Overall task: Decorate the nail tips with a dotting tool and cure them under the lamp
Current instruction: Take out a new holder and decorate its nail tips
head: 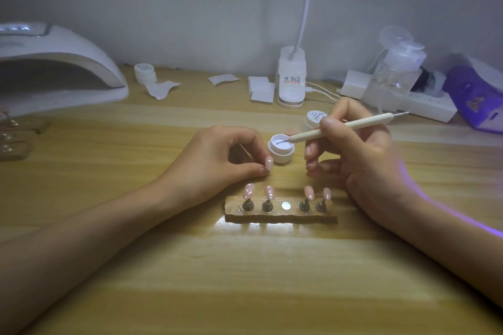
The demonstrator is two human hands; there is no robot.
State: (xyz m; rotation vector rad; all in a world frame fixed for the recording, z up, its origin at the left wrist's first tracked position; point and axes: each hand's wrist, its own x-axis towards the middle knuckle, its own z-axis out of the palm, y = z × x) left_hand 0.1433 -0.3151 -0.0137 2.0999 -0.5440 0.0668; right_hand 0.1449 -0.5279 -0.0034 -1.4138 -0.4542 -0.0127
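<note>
Pinching the dotting tool (340, 128) in my right hand (364, 160), tip in the open gel pot (281, 151), left hand (217, 155) pinching a pink nail tip (269, 163) at the pot's eight o'clock, wooden stand (280, 216) bearing four tips (249, 190) at six, curing lamp (62, 62) at ten, pot lid (314, 118) at one.

The nail tips (250, 190) are showing pale pink, some with white dots, on a tan stand (280, 217). The dotting tool (340, 128) is looking cream, the jar (281, 154) white. A white lamp (81, 46) is sitting at the wood-grained table's (245, 280) far left corner.
</note>
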